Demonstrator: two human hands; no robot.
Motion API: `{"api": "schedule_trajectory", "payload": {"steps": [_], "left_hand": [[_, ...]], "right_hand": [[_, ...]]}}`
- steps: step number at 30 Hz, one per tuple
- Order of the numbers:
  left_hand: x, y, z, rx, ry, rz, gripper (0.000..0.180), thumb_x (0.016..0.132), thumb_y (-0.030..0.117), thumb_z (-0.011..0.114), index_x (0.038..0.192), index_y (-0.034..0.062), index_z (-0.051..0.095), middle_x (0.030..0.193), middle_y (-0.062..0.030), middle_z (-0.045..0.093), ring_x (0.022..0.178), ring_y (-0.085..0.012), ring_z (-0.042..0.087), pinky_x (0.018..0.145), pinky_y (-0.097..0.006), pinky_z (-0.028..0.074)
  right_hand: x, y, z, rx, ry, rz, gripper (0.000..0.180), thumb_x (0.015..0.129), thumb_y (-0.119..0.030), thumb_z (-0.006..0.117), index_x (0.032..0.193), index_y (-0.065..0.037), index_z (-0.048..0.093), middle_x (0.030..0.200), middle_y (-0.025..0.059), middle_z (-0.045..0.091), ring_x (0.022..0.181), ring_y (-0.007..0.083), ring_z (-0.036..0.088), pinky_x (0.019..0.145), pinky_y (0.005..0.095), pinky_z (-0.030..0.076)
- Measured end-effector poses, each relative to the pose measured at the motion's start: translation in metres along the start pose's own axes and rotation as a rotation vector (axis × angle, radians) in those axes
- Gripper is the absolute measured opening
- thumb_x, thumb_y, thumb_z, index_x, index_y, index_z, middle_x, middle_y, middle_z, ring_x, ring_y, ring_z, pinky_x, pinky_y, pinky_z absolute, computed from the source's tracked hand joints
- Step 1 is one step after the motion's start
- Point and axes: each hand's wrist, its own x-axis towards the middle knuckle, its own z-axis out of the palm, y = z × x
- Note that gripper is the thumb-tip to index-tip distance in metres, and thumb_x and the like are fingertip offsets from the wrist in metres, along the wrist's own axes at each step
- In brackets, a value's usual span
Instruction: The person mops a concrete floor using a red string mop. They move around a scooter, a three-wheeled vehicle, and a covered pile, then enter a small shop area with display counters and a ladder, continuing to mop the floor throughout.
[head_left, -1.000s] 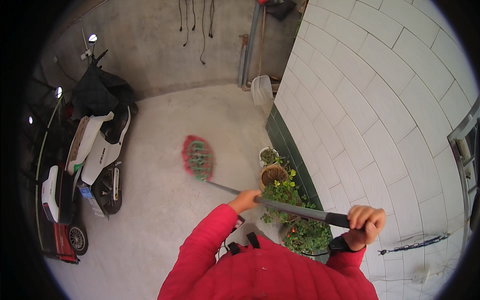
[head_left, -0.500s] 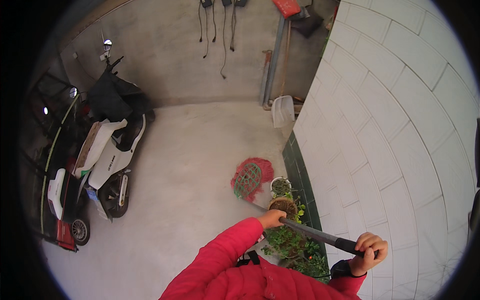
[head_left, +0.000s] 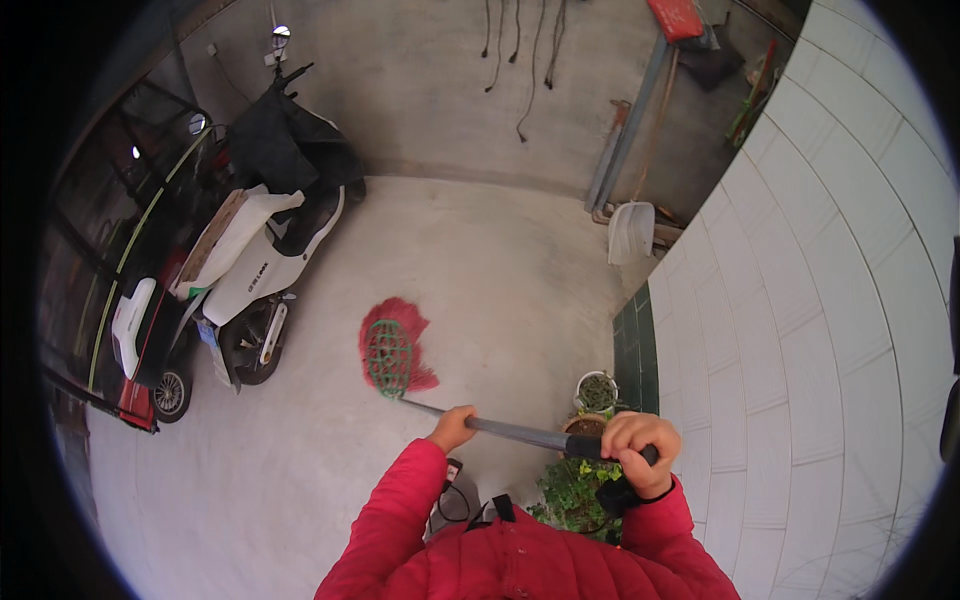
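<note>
One long broom, gripped two-handed
Left hand closes round the grey shaft, right hand round the black end; the red bristle head sits on the floor, ahead and left of both. Probably light, stiff-shafted, soft-bristled; best held wide apart.

Left arm extends forward; left fingers and right fingers are curled.

Open floor beyond mop, plants right
</note>
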Motion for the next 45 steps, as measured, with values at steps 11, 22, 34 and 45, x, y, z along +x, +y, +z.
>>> {"api": "schedule_trajectory", "payload": {"steps": [11,22,34,45], "left_hand": [[0.010,-0.078,-0.121,0.222,-0.286,-0.077,0.032,0.065,0.036,0.066,0.074,0.0063,0.055,0.065,-0.0140,0.056,0.065,-0.0323,0.055,0.058,-0.039,0.043],[0.166,0.023,-0.073,0.003,-0.430,0.387,0.028,0.067,0.030,0.064,0.072,0.0059,0.052,0.063,-0.0151,0.054,0.062,-0.0348,0.053,0.054,-0.041,0.040],[0.326,0.165,0.132,-0.151,-0.662,0.713,0.023,0.059,0.022,0.066,0.064,0.0060,0.051,0.061,-0.0143,0.054,0.063,-0.0344,0.054,0.053,-0.043,0.039],[0.375,0.159,0.178,-0.152,-0.679,0.597,0.030,0.066,0.032,0.066,0.071,0.0061,0.051,0.062,-0.0131,0.052,0.064,-0.0316,0.053,0.055,-0.040,0.038]], "right_hand": [[0.084,0.131,0.040,0.329,0.346,0.357,0.011,0.076,-0.004,0.048,0.072,-0.004,0.039,0.059,0.0087,0.045,0.054,0.0212,0.048,0.063,0.0396,0.044],[0.112,0.040,-0.044,0.005,0.453,-0.111,0.023,0.084,-0.018,0.045,0.068,-0.009,0.031,0.050,0.0041,0.037,0.037,0.0137,0.035,0.043,0.0307,0.034],[0.070,-0.026,-0.133,-0.587,0.750,-0.425,0.021,0.084,-0.011,0.042,0.066,-0.008,0.031,0.048,0.0026,0.035,0.038,0.0108,0.035,0.042,0.0248,0.030],[0.104,0.011,-0.230,-0.576,0.811,-0.409,0.011,0.072,0.004,0.038,0.066,-0.005,0.034,0.049,0.0059,0.038,0.038,0.0144,0.038,0.041,0.0264,0.034]]}}
